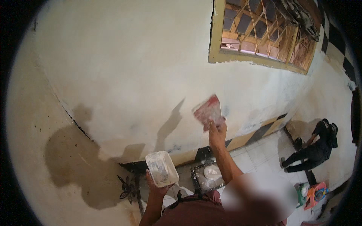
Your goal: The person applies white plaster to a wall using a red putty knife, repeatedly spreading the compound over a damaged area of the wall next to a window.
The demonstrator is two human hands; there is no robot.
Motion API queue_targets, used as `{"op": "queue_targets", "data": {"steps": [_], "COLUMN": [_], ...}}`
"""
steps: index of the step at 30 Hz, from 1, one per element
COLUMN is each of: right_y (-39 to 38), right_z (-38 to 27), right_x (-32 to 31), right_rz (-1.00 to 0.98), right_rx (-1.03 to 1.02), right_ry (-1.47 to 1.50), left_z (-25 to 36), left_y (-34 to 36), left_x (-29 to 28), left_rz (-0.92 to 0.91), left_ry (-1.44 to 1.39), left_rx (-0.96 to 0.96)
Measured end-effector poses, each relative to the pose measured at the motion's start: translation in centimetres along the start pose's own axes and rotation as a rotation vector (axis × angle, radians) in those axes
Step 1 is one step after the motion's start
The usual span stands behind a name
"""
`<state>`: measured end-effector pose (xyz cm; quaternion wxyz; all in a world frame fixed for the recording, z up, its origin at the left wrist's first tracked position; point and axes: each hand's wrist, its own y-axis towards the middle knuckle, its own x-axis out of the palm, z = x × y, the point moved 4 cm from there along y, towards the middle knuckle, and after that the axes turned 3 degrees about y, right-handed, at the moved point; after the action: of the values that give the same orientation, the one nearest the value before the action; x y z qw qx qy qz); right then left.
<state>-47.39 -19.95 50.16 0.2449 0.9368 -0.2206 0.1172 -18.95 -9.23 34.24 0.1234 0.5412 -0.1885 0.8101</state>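
Note:
My left hand [154,185] grips a white rectangular plastic tub [155,159] from below and the side. The tub is tilted so that its inside shows, smeared with greyish-white paste. Held up in front of the pale wall [124,83], my right hand [217,135] is closed around a flat, reddish putty spreader [209,110] coated with whitish paste. Its broad edge points upward; whether it touches the wall I cannot tell. Slight blur lies over the spreader.
A yellow-framed window [215,34] with a metal grille is at upper right. Below, a dark-edged tray [205,184] bears a white lump. Another person [315,152] in dark clothes stands at right, near an orange-red item [316,194]. Tiled floor [260,154] runs along the wall.

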Motion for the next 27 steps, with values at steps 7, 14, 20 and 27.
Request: {"op": "queue_targets", "data": {"steps": [7, 14, 20, 27], "right_y": [13.4, 16.6, 10.6, 16.1], "right_z": [-12.6, -10.5, -3.7, -19.1], "right_x": [8.0, 12.0, 9.0, 11.1], "right_rz": [-0.05, -0.164, -0.357, -0.1], "right_rx": [-1.22, -1.498, -1.053, -1.033], "right_ry": [-0.778, -0.983, -1.09, -1.084], "left_z": [-1.5, -0.1, 3.4, 6.8], "left_y": [-0.9, -1.4, -1.8, -2.4], "left_x": [8.3, 5.2, 2.3, 4.4], "left_rz": [0.164, 0.074, 0.15, 0.12], "left_ry": [0.856, 0.1, -0.015, 0.242], "left_rx": [0.536, 0.51, 0.456, 0.447]}}
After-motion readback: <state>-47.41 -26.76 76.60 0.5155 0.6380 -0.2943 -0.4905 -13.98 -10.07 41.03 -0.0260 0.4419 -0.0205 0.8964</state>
